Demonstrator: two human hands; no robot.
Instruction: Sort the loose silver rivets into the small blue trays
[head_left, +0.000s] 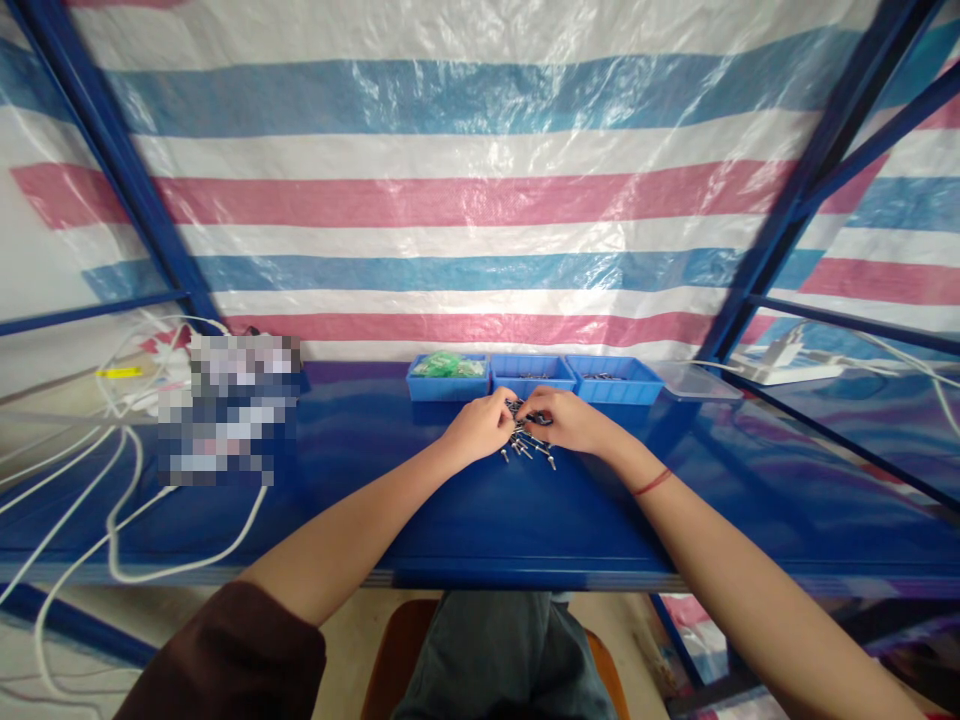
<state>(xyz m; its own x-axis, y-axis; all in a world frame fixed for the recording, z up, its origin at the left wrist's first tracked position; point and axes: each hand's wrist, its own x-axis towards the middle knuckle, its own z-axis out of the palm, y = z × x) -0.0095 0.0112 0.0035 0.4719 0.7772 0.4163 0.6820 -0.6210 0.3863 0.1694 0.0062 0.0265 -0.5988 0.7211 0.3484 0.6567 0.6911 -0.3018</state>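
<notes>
My left hand (486, 424) and my right hand (564, 416) are close together over a small pile of screws (523, 445) on the blue table. The screws look silver and dark, and several point out toward me below the fingers. On the left, the thumb and fingers are curled together at the pile's edge; what they grip is hidden. My right hand's fingers are closed around a few dark, screw-like pieces (538, 418). Just behind the hands stand a middle blue bin (534, 358) and a right blue bin (637, 388), both with small metal parts inside.
A left blue bin (448, 388) contains green and clear plastic bags. A clear lid (697, 382) lies right of the bins. White cables (135, 500) loop over the table's left side near a blurred-out patch. A power strip (795, 362) sits at the right; blue posts frame the table.
</notes>
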